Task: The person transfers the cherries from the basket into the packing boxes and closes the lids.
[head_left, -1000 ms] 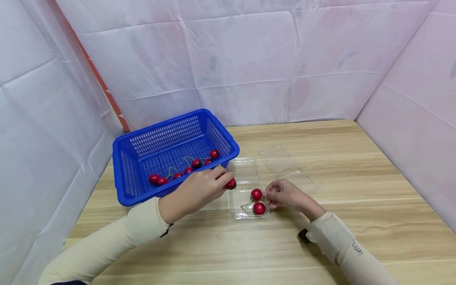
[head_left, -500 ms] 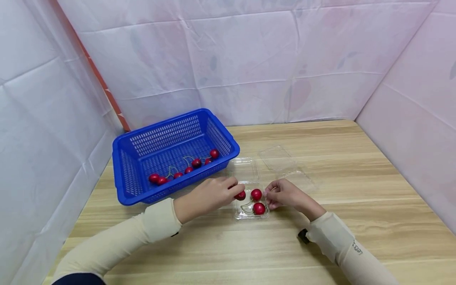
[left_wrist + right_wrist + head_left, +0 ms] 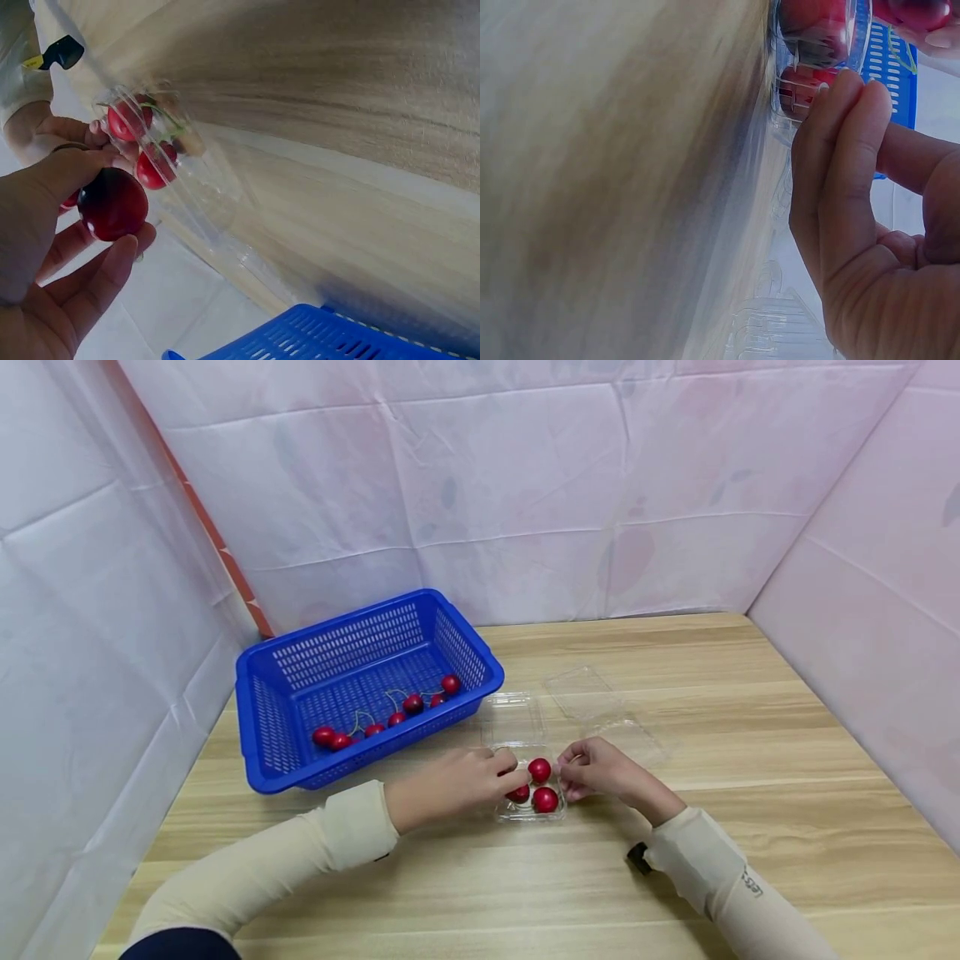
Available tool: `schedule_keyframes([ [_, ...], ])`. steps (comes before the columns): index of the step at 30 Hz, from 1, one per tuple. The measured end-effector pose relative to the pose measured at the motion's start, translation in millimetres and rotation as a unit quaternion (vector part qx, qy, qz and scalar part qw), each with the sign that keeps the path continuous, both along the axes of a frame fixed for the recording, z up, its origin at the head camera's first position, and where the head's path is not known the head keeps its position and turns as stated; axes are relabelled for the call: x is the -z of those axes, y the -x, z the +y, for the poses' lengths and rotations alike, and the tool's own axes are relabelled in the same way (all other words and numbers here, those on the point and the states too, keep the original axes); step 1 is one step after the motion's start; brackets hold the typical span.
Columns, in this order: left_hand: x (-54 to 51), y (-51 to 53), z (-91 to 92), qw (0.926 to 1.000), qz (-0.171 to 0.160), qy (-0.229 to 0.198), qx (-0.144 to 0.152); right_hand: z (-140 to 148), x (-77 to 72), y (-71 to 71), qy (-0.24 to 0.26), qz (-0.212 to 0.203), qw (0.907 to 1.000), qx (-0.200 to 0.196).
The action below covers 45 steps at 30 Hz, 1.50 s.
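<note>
In the head view, my left hand [image 3: 457, 785] holds a red cherry [image 3: 518, 794] over the left part of a clear plastic box [image 3: 525, 816]. The left wrist view shows that dark red cherry [image 3: 112, 204] between the thumb and fingers, with part of another red one behind it. Two cherries [image 3: 539, 770] [image 3: 545, 800] lie in the box's right part. At its right edge, my right hand [image 3: 607, 772] grips the rim with thumb and fingertips. In the right wrist view, the fingers of my right hand [image 3: 862, 202] touch the clear wall [image 3: 786, 124].
A blue basket [image 3: 300, 777] holding several stemmed cherries [image 3: 413, 703] stands at the back left. The box's lid [image 3: 513, 718] lies folded back behind it. More clear plastic pieces [image 3: 583, 692] lie on the wooden table [image 3: 750, 710] at the back right. Cloth walls surround the table.
My left hand has moved right and towards the front, from beside the basket to over the box, with the cherry still held. My right hand has stayed at the box's edge.
</note>
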<state>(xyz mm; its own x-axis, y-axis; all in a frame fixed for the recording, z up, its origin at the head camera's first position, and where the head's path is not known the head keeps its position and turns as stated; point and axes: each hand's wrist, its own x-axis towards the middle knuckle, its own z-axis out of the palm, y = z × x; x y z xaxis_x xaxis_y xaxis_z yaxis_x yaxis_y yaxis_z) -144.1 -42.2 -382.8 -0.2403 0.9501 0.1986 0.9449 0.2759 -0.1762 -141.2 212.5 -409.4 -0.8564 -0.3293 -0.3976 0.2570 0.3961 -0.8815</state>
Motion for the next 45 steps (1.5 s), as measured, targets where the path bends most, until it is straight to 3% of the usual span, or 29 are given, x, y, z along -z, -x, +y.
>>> schedule_keyframes([
  [8, 4.3, 6.7, 5.8, 0.9993, 0.019, 0.014, 0.030, 0, -1.3, -0.6, -0.001, 0.002, 1.0000, -0.001],
  [20, 12.2, 8.0, 15.8, 0.9969, 0.000, 0.076, 0.020, 1, 0.9, -0.6, 0.010, 0.002, 0.9999, -0.003],
  [29, 17.7, 10.5, 18.4, 0.9958, -0.003, 0.089, 0.022, 1, 0.1, -1.3, 0.011, 0.007, 0.9999, -0.006],
  [45, 15.7, 12.0, 18.2, 0.9896, -0.106, 0.094, -0.026, 0, -0.4, -0.9, 0.003, 0.006, 1.0000, -0.004],
])
